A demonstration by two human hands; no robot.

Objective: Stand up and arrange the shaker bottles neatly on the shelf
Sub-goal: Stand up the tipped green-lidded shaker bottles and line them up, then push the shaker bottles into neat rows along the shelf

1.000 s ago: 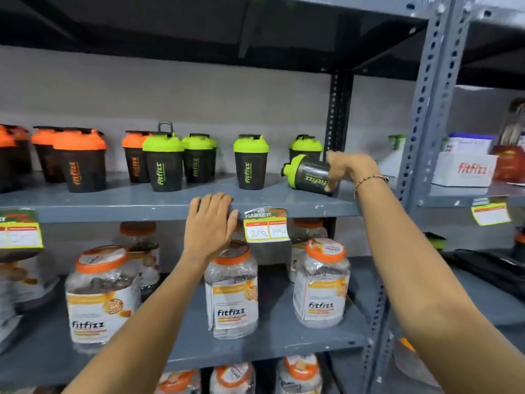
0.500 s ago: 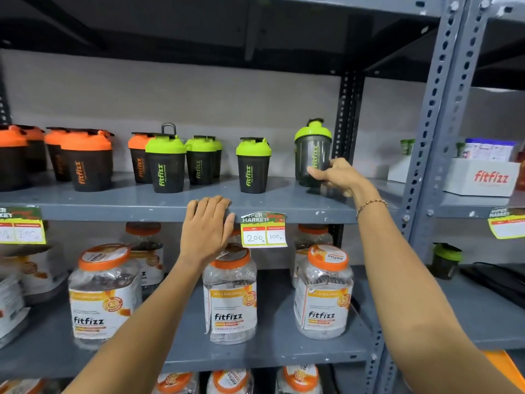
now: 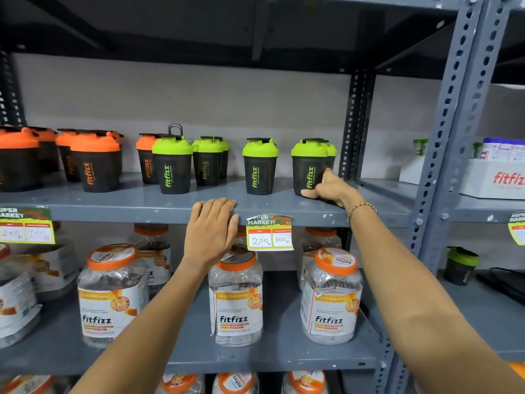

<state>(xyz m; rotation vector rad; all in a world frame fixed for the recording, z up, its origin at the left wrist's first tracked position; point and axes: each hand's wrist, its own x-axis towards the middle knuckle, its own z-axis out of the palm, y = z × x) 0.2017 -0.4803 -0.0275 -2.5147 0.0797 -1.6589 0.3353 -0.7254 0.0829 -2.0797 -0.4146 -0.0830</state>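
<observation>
Black shaker bottles stand upright on the grey upper shelf: several with orange lids on the left, several with green lids in the middle and right. My right hand grips the base of the rightmost green-lidded shaker, which stands upright near the front edge, in front of another green-lidded shaker. One green-lidded shaker stands alone to its left. My left hand rests flat over the shelf's front edge, holding no bottle.
Clear fitfizz jars with orange lids fill the lower shelf. Price tags hang from the shelf edge. A perforated steel upright divides off the right bay, where a white fitfizz box and one more green-lidded shaker sit.
The green-lidded shaker went from lying on its side in my right hand to upright on the shelf, then slid forward. My left hand stayed on the shelf edge.
</observation>
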